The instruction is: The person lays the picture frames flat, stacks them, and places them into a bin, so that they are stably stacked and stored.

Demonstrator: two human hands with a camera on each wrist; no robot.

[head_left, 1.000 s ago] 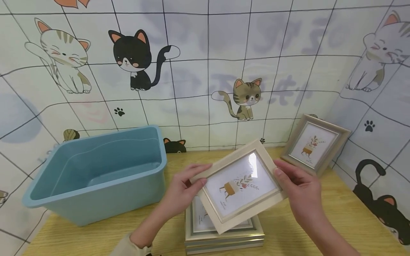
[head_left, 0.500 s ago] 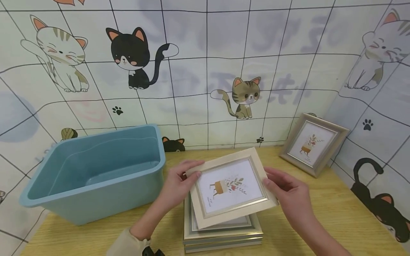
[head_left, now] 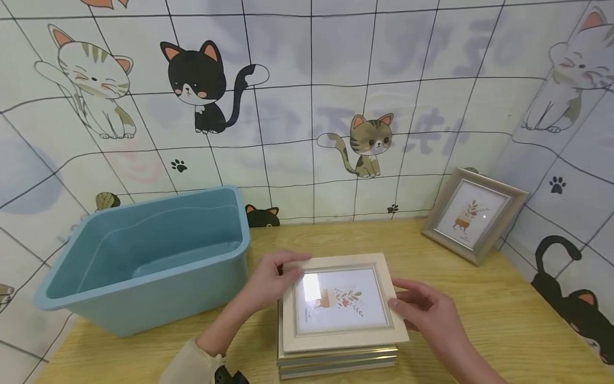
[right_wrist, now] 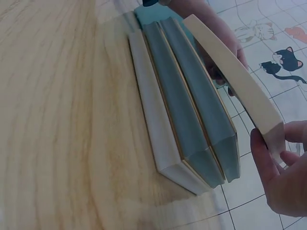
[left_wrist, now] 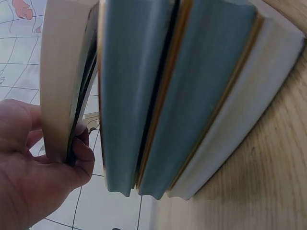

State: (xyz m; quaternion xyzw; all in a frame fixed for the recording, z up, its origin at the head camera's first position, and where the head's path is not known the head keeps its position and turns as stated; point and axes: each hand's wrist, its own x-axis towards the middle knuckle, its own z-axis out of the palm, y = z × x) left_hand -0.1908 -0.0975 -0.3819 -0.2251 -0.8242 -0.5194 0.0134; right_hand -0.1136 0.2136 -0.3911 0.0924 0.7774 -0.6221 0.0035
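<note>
From the head, two bare hands hold one flat cream wooden picture frame (head_left: 342, 301) with a shiny clear front. The left hand (head_left: 266, 280) pinches its left side and the right hand (head_left: 427, 309) pinches its right side, with both thumbs on top. Right under the fingers is one stack of gold-edged frames (head_left: 338, 362). The cream frame covers its top, so it is hard to count here. One big blue plastic tub (head_left: 158, 304) sits to the left of the left fingers. One shiny grey-brown picture frame (head_left: 475, 216) stands tilted by the wall, well past the right fingers. Everything is on a yellow wooden table (head_left: 508, 320).

From the left wrist, the stack is easy to count: three frames, two with blue-grey sides and a whitish one at the bottom. The left thumb and fingers are clamped on the cream frame's end, just beside the stack, with a gap between.

From the right wrist, the right thumb and fingers squeeze the cream frame's corner. The gap is wide near these fingers and thin at the other end; I cannot tell if it touches there. The cream frame hides part of the left hand.
</note>
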